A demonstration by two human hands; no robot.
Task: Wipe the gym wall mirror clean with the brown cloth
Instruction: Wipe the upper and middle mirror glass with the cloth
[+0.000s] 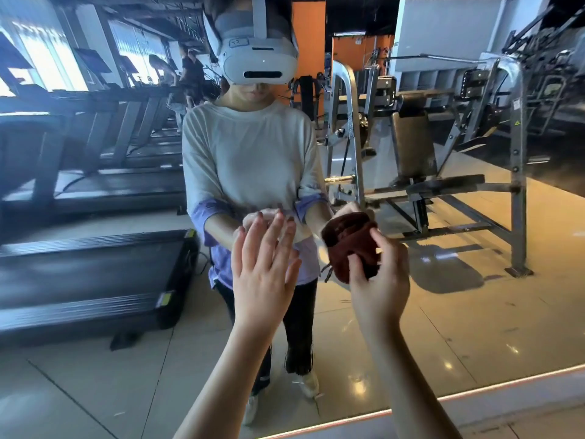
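Two bare forearms reach up from the bottom of the view. The left hand [262, 274] is released, fingers straight and spread, palm toward the glass. Its fingertips come very near those of its reflection, though I cannot tell whether they touch. It probably serves to steady the person rather than to clean.

The wall mirror [474, 327] fills nearly the whole view, and its lower edge runs across the bottom right. Almost everything else seen is a reflection in it. The largest is a row of treadmills [95, 274] on the left. Next come a steel weight bench [443, 185] on the right and the person's own reflection [250, 153] in the middle, wearing a white headset [259, 58]. A few other people [190, 71] stand small and far back. None of these lie between the hands and the glass, so nothing seems to block a stroke.

The right hand [380, 280] clenches the brown cloth [348, 245], bunched into a wad, with thumb and fingers curled round it. The wad runs into its own reflection, so I judge it at the glass or just off it, near the reflected waist. Bunching makes a firm pad for rubbing. Blur at the cloth's edge hides any finer detail.
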